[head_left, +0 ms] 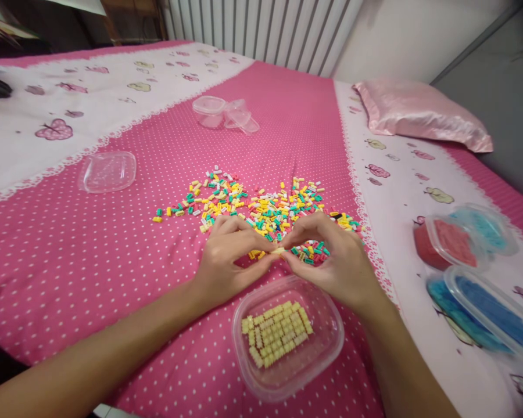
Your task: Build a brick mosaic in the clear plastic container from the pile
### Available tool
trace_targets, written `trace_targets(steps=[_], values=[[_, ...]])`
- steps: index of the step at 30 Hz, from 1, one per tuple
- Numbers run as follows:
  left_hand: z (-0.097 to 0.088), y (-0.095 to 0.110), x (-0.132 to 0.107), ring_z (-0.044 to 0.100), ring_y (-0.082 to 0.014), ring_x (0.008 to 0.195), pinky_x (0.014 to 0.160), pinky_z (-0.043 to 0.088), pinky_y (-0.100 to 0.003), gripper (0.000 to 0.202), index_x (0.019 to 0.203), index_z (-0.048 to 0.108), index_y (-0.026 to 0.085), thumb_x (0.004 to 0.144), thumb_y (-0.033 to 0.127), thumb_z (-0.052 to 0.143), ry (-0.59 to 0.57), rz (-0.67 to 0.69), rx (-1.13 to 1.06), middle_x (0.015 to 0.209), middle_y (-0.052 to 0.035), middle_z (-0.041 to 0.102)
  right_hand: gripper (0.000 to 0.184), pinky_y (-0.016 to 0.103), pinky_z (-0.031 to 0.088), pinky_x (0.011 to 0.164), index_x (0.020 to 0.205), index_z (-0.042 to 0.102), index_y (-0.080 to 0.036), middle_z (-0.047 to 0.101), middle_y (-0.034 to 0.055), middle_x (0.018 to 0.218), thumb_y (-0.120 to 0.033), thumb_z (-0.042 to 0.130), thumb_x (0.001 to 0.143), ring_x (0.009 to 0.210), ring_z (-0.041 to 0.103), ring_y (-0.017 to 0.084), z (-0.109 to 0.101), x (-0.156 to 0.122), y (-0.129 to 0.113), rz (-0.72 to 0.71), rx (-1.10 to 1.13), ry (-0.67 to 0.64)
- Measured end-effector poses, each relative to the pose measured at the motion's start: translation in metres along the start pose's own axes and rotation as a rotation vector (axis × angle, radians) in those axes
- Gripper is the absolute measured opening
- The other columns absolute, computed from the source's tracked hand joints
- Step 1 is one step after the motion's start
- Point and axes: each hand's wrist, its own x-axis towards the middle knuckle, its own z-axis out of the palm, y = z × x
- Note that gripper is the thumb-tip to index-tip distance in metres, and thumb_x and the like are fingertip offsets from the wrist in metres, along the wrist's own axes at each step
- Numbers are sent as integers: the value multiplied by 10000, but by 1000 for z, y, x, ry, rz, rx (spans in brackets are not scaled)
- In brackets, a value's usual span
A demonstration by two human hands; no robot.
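While clamping fingers point(262, 244) of left hand point(226, 255) and right hand point(342, 261) on pale brick point(278, 251), twelve o'clock from tub point(325, 351), likely adjusting; next needs steady pressure.

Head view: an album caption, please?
Left hand and right hand pinch a pale yellow piece near a clear tub.

The small, many-coloured plastic blocks point(268, 209) are looking hard and smooth. The pale yellow plastic blocks point(281, 334) are looking bumpy on top. The clear, rounded plastic tub point(331, 337) is looking smooth and see-through, with a cloudy rim. The clear, squarish plastic piece point(111, 172) is shining in spots. The pink, white-dotted bed cloth point(169, 249) is looking soft and dull. The pale pink, silky cloth pillow point(422, 113) is shining. The white, upright bars point(268, 29) are looking smooth, like painted metal.
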Motion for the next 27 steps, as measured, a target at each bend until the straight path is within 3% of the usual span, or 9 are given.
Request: trace_targets(steps=[6, 20, 23, 27], values=[[-1, 2, 1, 562, -144, 751, 736, 412, -344, 53, 867, 697, 212, 854, 191, 744, -4, -29, 12, 763, 31, 717, 268, 215, 552, 766, 1011, 538, -265, 724, -65, 902, -150, 733, 868, 829, 720, 103, 0, 0, -3, -52, -49, -1], [-1, 2, 0, 582, -154, 761, 757, 426, -358, 62, 870, 692, 238, 859, 191, 730, -9, -2, 34, 765, 51, 746, 319, 222, 549, 738, 1018, 514, -292, 724, -88, 883, -174, 763, 857, 808, 724, 106, 2, -2, 1, -37, -8, 11], [-2, 1, 0, 581, -153, 767, 767, 434, -352, 57, 857, 680, 232, 858, 199, 726, 13, -59, 44, 763, 42, 720, 317, 259, 564, 792, 1057, 504, -298, 742, -69, 936, -231, 754, 874, 865, 733, 130, -8, -3, 6, 29, 33, 23], [-1, -1, 3, 569, -160, 764, 750, 427, -342, 61, 830, 642, 208, 869, 176, 676, 52, -175, 90, 763, 20, 674, 60, 329, 529, 821, 1006, 582, -269, 704, 2, 1007, -264, 623, 962, 902, 680, 164, -35, -4, 22, 191, -102, 88]])
